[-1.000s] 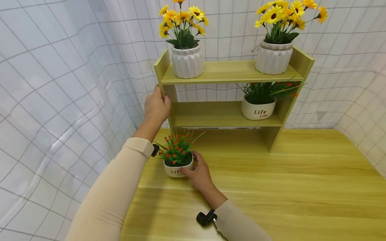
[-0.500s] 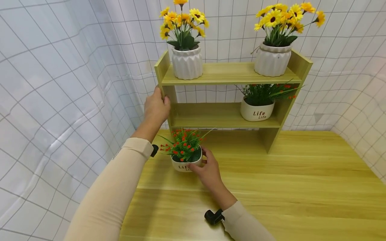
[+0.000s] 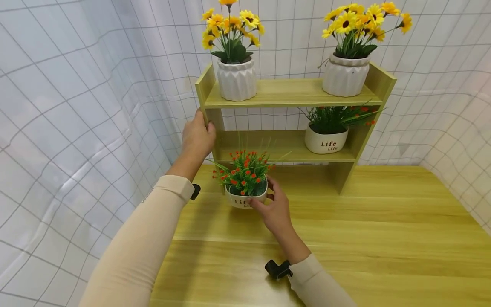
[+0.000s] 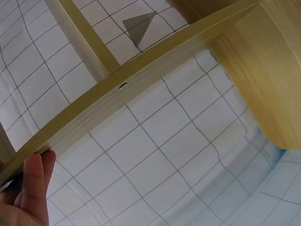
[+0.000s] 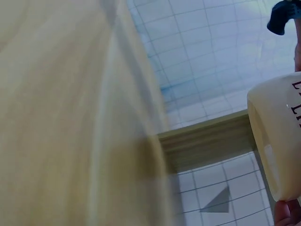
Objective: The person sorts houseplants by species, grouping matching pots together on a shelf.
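Observation:
In the head view my right hand (image 3: 278, 209) holds a white "Life" flowerpot (image 3: 237, 201) by its right side, thumb across the front and fingers behind. Green grass and small red flowers fill it. The pot is off the table, before the lower left of the wooden shelf (image 3: 284, 90); its underside shows in the right wrist view, where the pot (image 5: 280, 136) is at the right edge. My left hand (image 3: 197, 136) grips the shelf's left side panel. Curled fingers (image 4: 34, 181) hold the panel's edge in the left wrist view.
Two ribbed white pots, a left one (image 3: 237, 81) and a right one (image 3: 345, 76), carry yellow flowers on the top board. A second "Life" pot (image 3: 326, 138) stands at the middle board's right end. Gridded curtains (image 3: 76, 106) surround the wooden table (image 3: 383, 238).
My right hand has carried the red-flowered pot up, to the right and towards the shelf. My left hand keeps its grip on the side panel.

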Demonstrator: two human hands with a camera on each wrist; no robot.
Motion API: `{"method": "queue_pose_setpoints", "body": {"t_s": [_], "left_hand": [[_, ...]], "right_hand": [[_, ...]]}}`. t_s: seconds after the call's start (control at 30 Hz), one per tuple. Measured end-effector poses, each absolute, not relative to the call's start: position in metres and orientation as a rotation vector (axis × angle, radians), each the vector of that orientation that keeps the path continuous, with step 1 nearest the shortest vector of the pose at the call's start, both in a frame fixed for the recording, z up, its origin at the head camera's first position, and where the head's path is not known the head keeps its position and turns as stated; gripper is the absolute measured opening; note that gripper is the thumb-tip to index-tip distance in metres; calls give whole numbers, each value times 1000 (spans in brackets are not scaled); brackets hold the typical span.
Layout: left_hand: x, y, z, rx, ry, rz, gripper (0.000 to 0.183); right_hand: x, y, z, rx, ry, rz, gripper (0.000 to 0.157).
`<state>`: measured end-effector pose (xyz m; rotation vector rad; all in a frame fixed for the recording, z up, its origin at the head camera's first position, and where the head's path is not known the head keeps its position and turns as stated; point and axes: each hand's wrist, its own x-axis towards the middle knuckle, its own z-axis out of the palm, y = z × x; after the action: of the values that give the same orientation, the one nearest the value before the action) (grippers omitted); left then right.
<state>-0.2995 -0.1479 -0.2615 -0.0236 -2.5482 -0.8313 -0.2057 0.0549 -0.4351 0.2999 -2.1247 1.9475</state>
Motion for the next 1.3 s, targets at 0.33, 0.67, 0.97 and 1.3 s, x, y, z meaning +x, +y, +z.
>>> {"method": "queue_pose_setpoints", "body": {"t_s": [0.33, 0.67, 0.97, 1.3], "left_hand": [[-301, -148, -262, -25, -2542, -811, 35], [-300, -148, -263, -17, -2545, -814, 35], [-301, -148, -264, -16, -2536, -805, 34], [-303, -148, -265, 0, -2529, -795, 34]], "right_hand": [[-227, 68, -402, 406, -2074, 1811, 76], [-260, 73, -373, 393, -2105, 1802, 80], [-276, 74, -364, 389, -2173, 1797, 80], [-289, 72, -354, 366, -2216, 1877, 76]]}}
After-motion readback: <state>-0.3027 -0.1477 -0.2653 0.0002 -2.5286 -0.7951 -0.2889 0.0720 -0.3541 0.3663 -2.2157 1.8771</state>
